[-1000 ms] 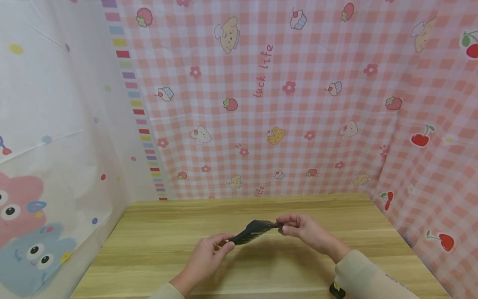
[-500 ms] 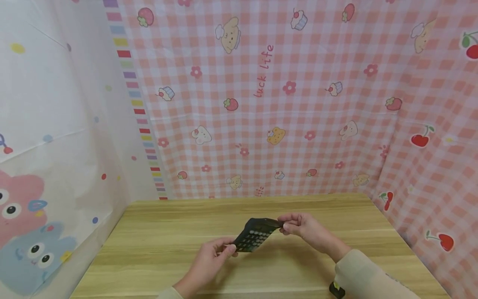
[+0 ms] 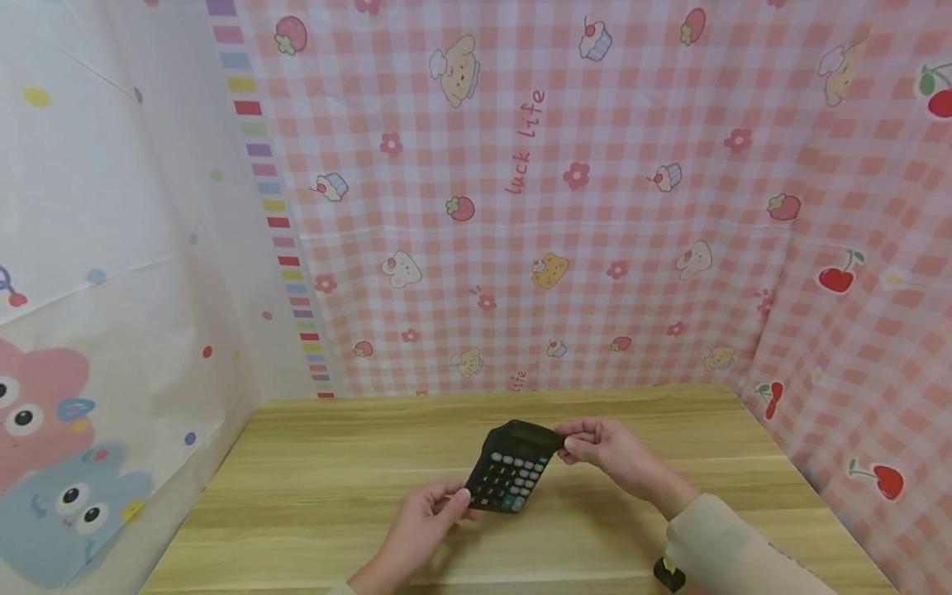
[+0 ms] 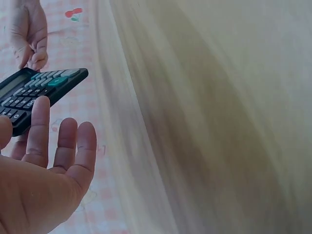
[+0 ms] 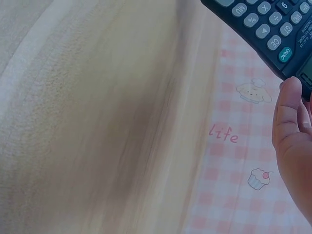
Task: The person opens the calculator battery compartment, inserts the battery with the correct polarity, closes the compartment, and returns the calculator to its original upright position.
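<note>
A black calculator [image 3: 513,467] with grey and black keys and a green key is held above the table, its keypad tilted toward the head camera. My left hand [image 3: 424,521] pinches its lower left corner between thumb and fingers. In the left wrist view the other fingers of the left hand [image 4: 53,170] stand away from the calculator [image 4: 39,92]. The upper right corner, by the display, is pinched by my right hand [image 3: 613,459]. Only part of the calculator [image 5: 273,29] and of the right hand [image 5: 295,131] shows in the right wrist view.
A small black object with a yellow part [image 3: 669,573] lies on the wooden table [image 3: 335,463] near the right forearm. Pink checked cloth [image 3: 521,248] hangs behind the table and on the right. A white patterned sheet [image 3: 111,248] hangs on the left.
The calculator has turned in both hands from nearly edge-on to showing its keypad and display. The left hand has shifted slightly down and to the right; the right hand has stayed nearly still.
</note>
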A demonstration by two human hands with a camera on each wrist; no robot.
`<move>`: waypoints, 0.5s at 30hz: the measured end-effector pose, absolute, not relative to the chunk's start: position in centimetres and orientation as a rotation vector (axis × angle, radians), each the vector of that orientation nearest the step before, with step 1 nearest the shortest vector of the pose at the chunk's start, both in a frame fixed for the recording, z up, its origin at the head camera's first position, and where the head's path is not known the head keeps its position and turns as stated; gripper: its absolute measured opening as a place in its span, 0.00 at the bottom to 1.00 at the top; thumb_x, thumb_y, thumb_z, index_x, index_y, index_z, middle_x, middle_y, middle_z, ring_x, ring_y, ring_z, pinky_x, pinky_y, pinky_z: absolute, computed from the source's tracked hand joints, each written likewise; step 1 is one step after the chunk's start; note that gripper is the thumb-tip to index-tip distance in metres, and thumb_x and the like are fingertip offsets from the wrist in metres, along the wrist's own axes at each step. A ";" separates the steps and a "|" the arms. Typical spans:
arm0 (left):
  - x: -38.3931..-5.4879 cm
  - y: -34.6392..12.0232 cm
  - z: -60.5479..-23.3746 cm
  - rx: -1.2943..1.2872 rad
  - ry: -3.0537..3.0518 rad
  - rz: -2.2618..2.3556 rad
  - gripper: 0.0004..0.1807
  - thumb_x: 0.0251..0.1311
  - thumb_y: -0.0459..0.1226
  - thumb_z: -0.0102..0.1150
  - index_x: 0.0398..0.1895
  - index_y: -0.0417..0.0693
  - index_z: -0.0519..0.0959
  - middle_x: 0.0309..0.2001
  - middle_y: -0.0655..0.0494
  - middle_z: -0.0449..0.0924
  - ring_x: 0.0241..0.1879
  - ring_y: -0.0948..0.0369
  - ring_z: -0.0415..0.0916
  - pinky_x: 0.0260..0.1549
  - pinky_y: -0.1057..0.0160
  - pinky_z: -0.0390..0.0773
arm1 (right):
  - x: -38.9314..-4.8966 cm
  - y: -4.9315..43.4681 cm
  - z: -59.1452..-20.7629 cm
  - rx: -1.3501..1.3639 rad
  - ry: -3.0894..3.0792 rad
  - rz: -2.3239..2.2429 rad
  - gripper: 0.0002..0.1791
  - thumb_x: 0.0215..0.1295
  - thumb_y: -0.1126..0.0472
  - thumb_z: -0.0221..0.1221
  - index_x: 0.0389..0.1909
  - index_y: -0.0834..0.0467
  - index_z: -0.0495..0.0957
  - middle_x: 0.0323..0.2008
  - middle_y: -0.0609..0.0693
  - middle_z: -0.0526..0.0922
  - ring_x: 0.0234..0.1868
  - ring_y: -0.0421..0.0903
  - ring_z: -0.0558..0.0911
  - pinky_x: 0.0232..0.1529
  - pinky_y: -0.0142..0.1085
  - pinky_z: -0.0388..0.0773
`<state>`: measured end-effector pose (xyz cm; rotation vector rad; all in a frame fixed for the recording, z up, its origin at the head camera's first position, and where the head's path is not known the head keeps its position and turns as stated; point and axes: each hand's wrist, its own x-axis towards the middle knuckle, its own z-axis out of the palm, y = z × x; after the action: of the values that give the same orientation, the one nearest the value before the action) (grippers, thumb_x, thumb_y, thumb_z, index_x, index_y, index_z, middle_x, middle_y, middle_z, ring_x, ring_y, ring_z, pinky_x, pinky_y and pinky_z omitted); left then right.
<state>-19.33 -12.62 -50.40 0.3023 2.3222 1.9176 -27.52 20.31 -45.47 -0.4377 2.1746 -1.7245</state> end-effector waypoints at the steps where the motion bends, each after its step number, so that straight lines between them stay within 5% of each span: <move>1: -19.3 -12.5 -50.5 0.286 2.297 1.939 0.24 0.79 0.43 0.60 0.63 0.29 0.80 0.43 0.35 0.91 0.47 0.47 0.92 0.42 0.59 0.89 | -27.5 20.3 -45.5 -0.434 2.170 -1.734 0.23 0.81 0.61 0.59 0.66 0.72 0.74 0.51 0.55 0.91 0.49 0.43 0.89 0.55 0.32 0.84; 15: -19.0 -11.9 -51.0 0.204 2.164 1.985 0.30 0.80 0.45 0.58 0.68 0.26 0.74 0.48 0.36 0.91 0.52 0.45 0.91 0.52 0.47 0.87 | -27.7 20.0 -45.2 -0.446 2.176 -1.751 0.22 0.81 0.62 0.59 0.66 0.74 0.75 0.46 0.48 0.90 0.48 0.43 0.88 0.52 0.32 0.85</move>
<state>-19.03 -11.92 -51.01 0.2045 2.1640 1.9847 -27.67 19.96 -45.24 -0.4462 2.1764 -1.7511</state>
